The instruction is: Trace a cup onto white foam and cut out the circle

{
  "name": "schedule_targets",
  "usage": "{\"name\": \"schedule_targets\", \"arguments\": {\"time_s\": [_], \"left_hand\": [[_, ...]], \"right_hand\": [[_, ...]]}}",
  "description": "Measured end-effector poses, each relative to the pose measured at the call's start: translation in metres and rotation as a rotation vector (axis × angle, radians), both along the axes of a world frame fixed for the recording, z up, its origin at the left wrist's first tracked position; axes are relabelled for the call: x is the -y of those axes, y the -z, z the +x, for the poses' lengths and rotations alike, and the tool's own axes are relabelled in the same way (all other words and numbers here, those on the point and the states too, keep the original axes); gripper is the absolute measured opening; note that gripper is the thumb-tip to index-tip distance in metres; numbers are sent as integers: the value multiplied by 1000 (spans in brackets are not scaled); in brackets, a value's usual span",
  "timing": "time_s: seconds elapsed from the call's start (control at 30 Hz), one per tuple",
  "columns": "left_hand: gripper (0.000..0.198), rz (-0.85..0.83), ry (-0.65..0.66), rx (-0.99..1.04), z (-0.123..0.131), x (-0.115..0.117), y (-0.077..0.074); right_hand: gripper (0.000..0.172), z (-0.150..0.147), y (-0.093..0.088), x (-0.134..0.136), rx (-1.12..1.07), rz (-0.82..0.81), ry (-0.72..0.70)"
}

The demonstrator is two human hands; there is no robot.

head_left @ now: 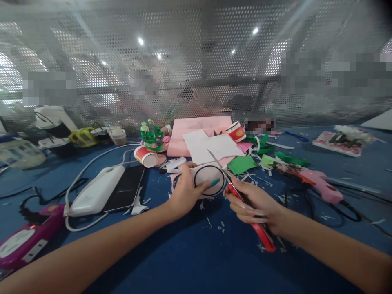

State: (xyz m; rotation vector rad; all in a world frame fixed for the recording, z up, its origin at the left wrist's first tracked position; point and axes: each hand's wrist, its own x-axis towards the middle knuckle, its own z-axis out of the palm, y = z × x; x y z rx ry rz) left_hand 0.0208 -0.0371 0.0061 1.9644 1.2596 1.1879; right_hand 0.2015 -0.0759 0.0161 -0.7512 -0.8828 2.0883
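Note:
My left hand [188, 188] pinches a piece of white paper [203, 176] that has a black circle drawn on it, the thumb lying across the circle. In my right hand [254, 204] is a pair of red-handled scissors [235, 192]. Their blades point up and left and stand at the right edge of the white paper; whether they are cutting into it I cannot tell. Just beyond my hands lie a larger white sheet [205, 147], a pink sheet [180, 139] and a green paper piece [243, 164].
Two red paper cups [146, 157] flank the sheets. On the left are a white power bank [94, 192], a black phone [125, 190] and a purple power strip [36, 232]. A pink glue gun [321, 185] with its cord lies right. Paper scraps litter the blue table [196, 261].

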Motion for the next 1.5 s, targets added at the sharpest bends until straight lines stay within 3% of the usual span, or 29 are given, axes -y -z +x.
{"name": "schedule_targets", "arguments": {"time_s": [0.17,0.43,0.73,1.27,1.5], "left_hand": [[59,-8,8,31,0,0,1],[45,-282,94,369,-1,-6,1],[42,-347,191,373,0,-5,4],[38,-123,139,140,-3,-9,10],[43,-116,148,197,-2,-4,8]], "right_hand": [[44,1,0,-1,-23,-19,1],[48,1,0,0,-11,-18,26],[48,0,-1,2,-20,-19,38],[37,2,9,2,-36,37,5],[38,3,7,2,-84,20,-43]]}}
